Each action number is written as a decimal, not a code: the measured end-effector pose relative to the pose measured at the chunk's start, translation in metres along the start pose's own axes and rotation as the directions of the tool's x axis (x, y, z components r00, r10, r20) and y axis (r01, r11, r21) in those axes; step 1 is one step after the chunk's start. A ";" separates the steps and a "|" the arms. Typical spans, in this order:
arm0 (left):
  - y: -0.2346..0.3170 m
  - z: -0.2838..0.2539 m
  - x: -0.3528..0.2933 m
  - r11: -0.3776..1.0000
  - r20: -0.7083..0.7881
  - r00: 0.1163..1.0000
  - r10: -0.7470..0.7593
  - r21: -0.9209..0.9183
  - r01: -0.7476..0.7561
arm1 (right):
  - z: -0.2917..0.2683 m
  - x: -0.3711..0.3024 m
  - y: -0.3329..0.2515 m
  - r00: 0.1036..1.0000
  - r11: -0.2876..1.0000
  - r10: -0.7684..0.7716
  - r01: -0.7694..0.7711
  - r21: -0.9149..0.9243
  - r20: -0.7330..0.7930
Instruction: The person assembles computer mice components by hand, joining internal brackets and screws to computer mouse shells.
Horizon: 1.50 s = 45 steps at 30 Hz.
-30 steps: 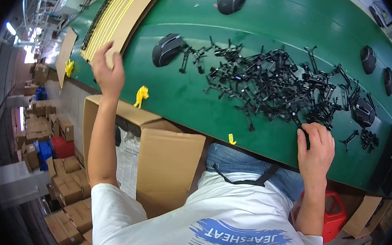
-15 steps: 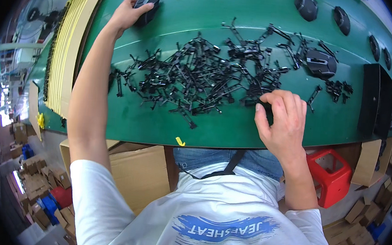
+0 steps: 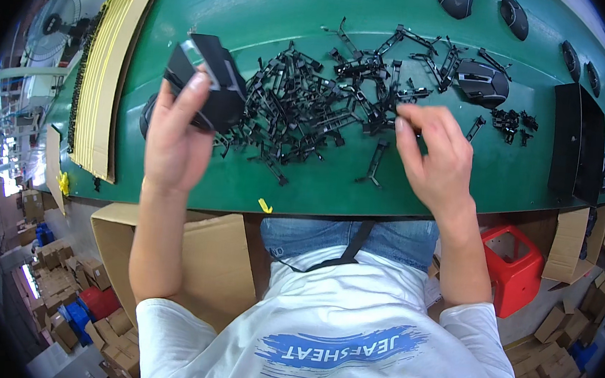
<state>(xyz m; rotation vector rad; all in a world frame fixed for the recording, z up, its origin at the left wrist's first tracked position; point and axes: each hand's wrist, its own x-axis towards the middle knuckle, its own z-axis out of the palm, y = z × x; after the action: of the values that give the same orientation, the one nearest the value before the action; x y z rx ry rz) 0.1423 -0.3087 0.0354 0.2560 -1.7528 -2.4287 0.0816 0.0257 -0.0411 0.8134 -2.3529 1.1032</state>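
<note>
A black computer mouse (image 3: pixel 222 87) with grey trim is in my left hand (image 3: pixel 179 133), tilted up over the left part of the green table. My thumb lies across it. To its right spreads a heap of thin black plastic brackets (image 3: pixel 308 111). My right hand (image 3: pixel 437 153) hovers at the heap's right edge, thumb and forefinger drawn together; what is between the tips, if anything, I cannot make out. One bracket (image 3: pixel 373 162) lies apart in front of the heap. Beyond my right hand rests another black mouse (image 3: pixel 483 84).
Small black parts (image 3: pixel 512 126) lie near a black box (image 3: pixel 568 142) at the right. More mice (image 3: pixel 513 17) line the far side. Cardboard with yellow strips (image 3: pixel 101 88) stands left. Below the table edge are an open carton (image 3: pixel 216 253) and a red stool (image 3: pixel 512 273).
My left hand has brought the mouse from the far left toward me and turned it up. My right thumb and forefinger have come closer together at the heap.
</note>
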 end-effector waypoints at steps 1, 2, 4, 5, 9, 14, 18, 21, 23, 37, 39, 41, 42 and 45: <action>-0.008 0.009 -0.011 1.000 -0.029 1.000 -0.009 0.003 0.010 | 0.002 0.002 0.005 1.000 1.000 -0.001 0.001 0.002 0.010; -0.013 0.034 -0.018 1.000 -0.108 0.994 -0.016 -0.005 0.016 | 0.004 0.005 0.012 1.000 0.999 -0.023 0.023 -0.047 0.002; -0.027 0.042 -0.026 0.999 -0.072 0.996 -0.044 -0.009 0.044 | 0.004 0.009 0.021 0.999 0.995 -0.028 0.029 -0.096 0.016; -0.031 0.045 -0.030 0.998 -0.041 0.997 -0.058 -0.017 0.058 | 0.003 0.011 0.024 0.999 0.995 -0.026 0.028 -0.099 0.022; -0.036 0.062 -0.046 0.998 -0.046 0.999 0.018 -0.057 -0.020 | -0.006 0.015 0.021 0.987 0.970 -0.154 0.158 -0.187 0.033; -0.044 0.065 -0.061 0.963 -0.008 1.000 -0.001 -0.268 -0.001 | -0.019 -0.024 -0.022 0.968 0.996 -0.009 0.030 -0.079 0.251; -0.060 0.076 -0.079 0.960 0.024 0.999 -0.037 -0.277 0.042 | 0.000 -0.045 -0.044 0.885 0.996 0.045 -0.006 -0.087 0.463; -0.070 0.081 -0.095 0.927 0.028 0.995 -0.095 -0.361 0.098 | 0.005 -0.049 -0.035 0.887 0.996 0.013 0.030 -0.085 0.462; -0.078 0.079 -0.101 0.908 0.072 0.986 -0.149 -0.384 0.166 | -0.003 -0.050 -0.028 0.915 0.999 -0.019 0.038 -0.037 0.403; -0.118 0.101 -0.114 0.951 0.240 0.971 -0.017 -0.295 0.089 | -0.014 -0.059 -0.085 0.813 -0.179 0.353 -0.428 0.886 0.463; -0.118 0.102 -0.113 0.963 0.240 0.969 0.058 -0.268 0.009 | -0.013 -0.061 -0.091 0.840 -0.047 0.342 -0.432 0.901 0.421; -0.117 0.101 -0.113 0.984 0.198 0.980 -0.016 -0.173 0.051 | -0.015 -0.067 -0.090 0.834 -0.033 0.326 -0.460 0.887 0.445; -0.121 0.097 -0.113 0.991 0.204 0.979 0.008 -0.135 0.021 | -0.016 -0.071 -0.087 0.814 -0.018 0.328 -0.501 0.865 0.479; -0.122 0.096 -0.116 0.987 0.228 0.972 -0.056 -0.135 0.089 | -0.020 -0.075 -0.083 0.764 -0.052 0.333 -0.571 0.819 0.553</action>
<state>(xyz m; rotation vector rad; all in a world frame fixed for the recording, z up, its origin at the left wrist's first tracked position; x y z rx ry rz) 0.2338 -0.1570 -0.0437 0.0315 -1.6643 -2.7155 0.1943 0.0235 -0.0281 0.3414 -1.6531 3.2467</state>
